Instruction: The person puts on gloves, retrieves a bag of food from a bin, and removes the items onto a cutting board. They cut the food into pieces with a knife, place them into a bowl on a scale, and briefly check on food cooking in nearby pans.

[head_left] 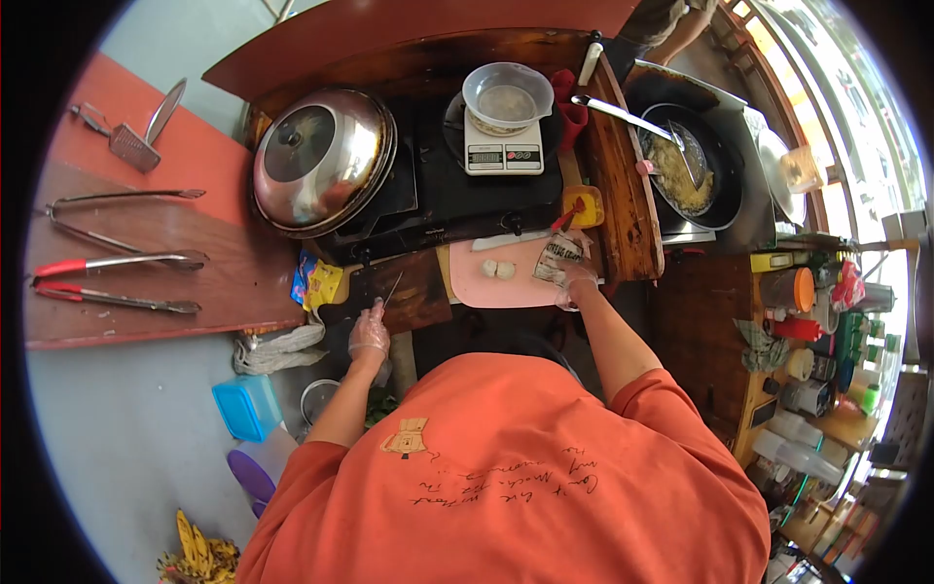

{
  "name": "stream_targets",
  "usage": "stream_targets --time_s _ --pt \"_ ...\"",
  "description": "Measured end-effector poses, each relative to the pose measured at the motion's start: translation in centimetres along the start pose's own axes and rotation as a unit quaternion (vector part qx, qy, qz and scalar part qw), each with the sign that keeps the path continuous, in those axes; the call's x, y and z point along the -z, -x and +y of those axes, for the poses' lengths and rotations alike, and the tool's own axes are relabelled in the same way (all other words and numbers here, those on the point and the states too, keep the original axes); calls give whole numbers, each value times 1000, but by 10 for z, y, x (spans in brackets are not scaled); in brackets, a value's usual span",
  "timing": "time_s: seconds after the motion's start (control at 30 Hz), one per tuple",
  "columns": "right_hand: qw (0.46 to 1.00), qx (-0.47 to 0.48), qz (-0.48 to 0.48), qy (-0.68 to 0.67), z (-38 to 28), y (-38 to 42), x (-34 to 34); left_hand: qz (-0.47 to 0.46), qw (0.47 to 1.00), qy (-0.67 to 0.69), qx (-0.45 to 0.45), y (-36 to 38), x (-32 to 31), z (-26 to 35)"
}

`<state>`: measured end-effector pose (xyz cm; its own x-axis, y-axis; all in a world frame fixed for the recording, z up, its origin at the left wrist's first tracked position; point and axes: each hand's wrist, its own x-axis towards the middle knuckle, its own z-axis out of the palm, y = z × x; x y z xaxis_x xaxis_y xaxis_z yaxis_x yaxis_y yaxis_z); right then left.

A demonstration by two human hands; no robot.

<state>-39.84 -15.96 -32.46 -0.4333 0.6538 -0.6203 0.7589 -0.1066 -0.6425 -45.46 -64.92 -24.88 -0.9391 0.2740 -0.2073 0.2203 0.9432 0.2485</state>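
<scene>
My left hand, in a clear plastic glove, is closed around a thin pointed metal tool at the counter's front edge. Its kind is too small to make out. My right hand, also gloved, grips a white packet with dark print over the right side of the pink cutting board. Two small pale round pieces lie on the board, left of the packet. Along the board's back edge rests a knife with a white handle.
Behind the board, a kitchen scale bears a clear bowl. A lidded pan stands left, a yellow tub right. Farther right is a wok with food and a ladle. Several tongs lie far left. Another person's arm shows at top.
</scene>
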Motion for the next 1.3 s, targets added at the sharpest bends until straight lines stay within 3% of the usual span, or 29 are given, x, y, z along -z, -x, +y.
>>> stream_targets --time_s 0.1,0.2,0.23,0.3,0.37,0.47,0.53,0.57,0.6,0.63,0.7,0.77,0.8,0.83,0.9,1.03,1.13,1.17,1.23,1.27,1.3 --pt "988 49 -57 -139 6 16 6 46 994 -62 -76 -8 -1 -7" --pt "970 101 -101 -194 3 37 13 45 987 -108 -113 -25 -4 -2" --pt "970 101 -99 -197 7 38 9 45 986 -109 -116 -26 0 6" --pt "964 179 -20 -197 18 34 -1 150 970 -115 -152 -29 14 34" --pt "962 188 -21 -198 14 41 1 104 971 -81 -201 -33 19 68" --pt "962 211 -4 -172 7 55 1 27 937 31 -347 -44 -6 124" --pt "966 211 2 -148 23 41 -1 -59 905 -21 -421 -59 -6 184" --pt "971 225 76 -37 10 56 5 -89 902 -34 -421 -71 -24 211" --pt "972 224 65 -7 9 53 7 -105 901 -21 -421 -84 -54 228" --pt "968 240 77 11 25 35 0 -63 890 -51 -448 -100 -74 251" --pt "961 268 68 -21 34 26 -4 -155 932 42 -325 -101 -25 308" --pt "966 253 62 2 23 36 3 -73 939 43 -334 -114 -54 317" --pt "947 299 118 2 34 25 -7 -109 941 26 -320 -118 -39 328" --pt "961 255 104 34 24 35 -1 -102 940 28 -324 -124 -43 331" --pt "972 223 61 -41 27 32 -3 -110 950 28 -290 -132 -56 332" --pt "972 227 26 -55 25 37 10 -152 955 -41 -252 -124 -32 348" --pt "955 197 -115 -190 19 46 31 -154 948 9 -280 -106 3 352" --pt "954 199 -116 -193 17 51 40 -148 950 42 -270 -97 13 352" --pt "927 135 -208 -280 12 62 57 -139 953 75 -259 -79 37 354" --pt "882 88 -271 -374 16 67 66 -157 948 153 -233 -69 50 355" --pt "882 90 -275 -373 17 70 72 -172 935 231 -205 -63 58 355"
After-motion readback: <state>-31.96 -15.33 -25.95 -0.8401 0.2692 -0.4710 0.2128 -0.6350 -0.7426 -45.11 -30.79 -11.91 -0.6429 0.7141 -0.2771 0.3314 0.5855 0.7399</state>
